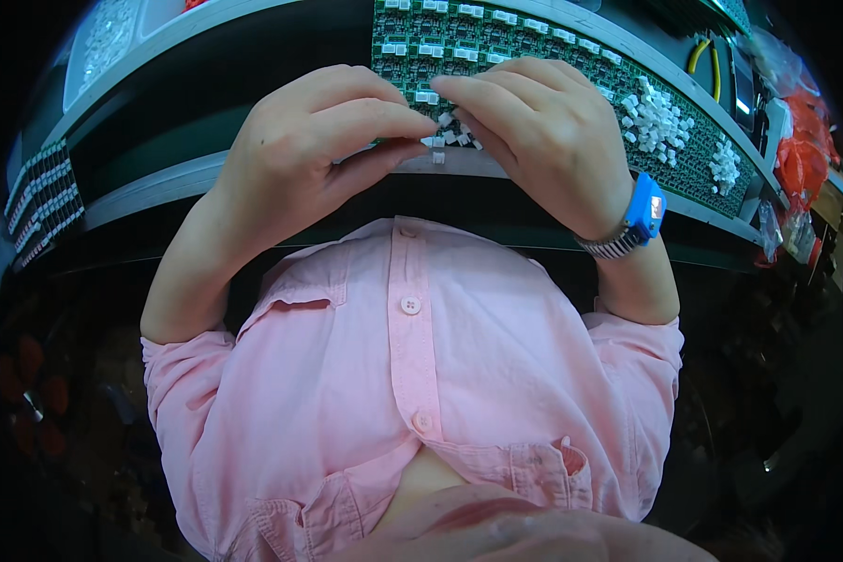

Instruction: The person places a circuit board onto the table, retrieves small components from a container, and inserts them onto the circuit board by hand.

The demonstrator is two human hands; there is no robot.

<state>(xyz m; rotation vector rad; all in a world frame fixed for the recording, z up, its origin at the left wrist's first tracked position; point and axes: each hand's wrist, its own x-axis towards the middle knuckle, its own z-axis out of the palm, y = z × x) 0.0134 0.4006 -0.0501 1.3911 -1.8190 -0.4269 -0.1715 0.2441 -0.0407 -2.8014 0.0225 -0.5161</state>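
My left hand (318, 140) and my right hand (539, 126) meet fingertip to fingertip over the near edge of a green circuit board panel (496, 47). Between the fingertips sits a small cluster of white plastic connectors (450, 136); both hands pinch at them, the left thumb and forefinger closed on one piece. The panel carries rows of white connectors set into it. A blue wrist strap with a metal band (639, 220) is on my right wrist. My pink shirt (412, 375) fills the lower middle of the view.
Two heaps of loose white connectors (660, 117) lie on the panel to the right, the smaller heap (724, 164) farther right. Another green board strip (42, 197) lies at the far left. A white tray of parts (103, 42) is upper left. Red bags (801, 150) and yellow cables (702, 56) are at right.
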